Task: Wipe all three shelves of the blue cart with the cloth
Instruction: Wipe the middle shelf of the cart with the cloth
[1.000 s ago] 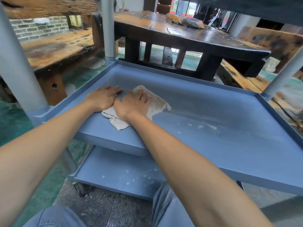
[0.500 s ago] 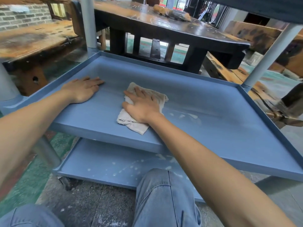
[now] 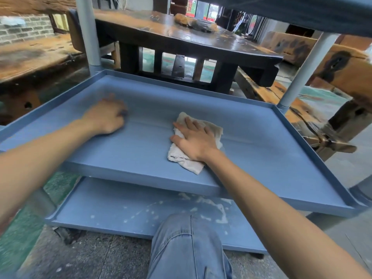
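Note:
The blue cart's middle shelf fills the centre of the head view. An off-white cloth lies on it, pressed flat under my right hand, fingers spread over it. My left hand rests on the shelf's left part, blurred, its fingers curled under. The bottom shelf shows below, spotted with white residue. Only the underside of the top shelf shows at the upper right.
Grey cart posts stand at the back left and back right. A dark wooden table and wooden benches lie behind the cart. My knee in jeans is in front of the bottom shelf.
My right hand has slid the cloth to the right, from beside the left hand towards the shelf's middle. The left hand stayed on the left part and its fingers have curled.

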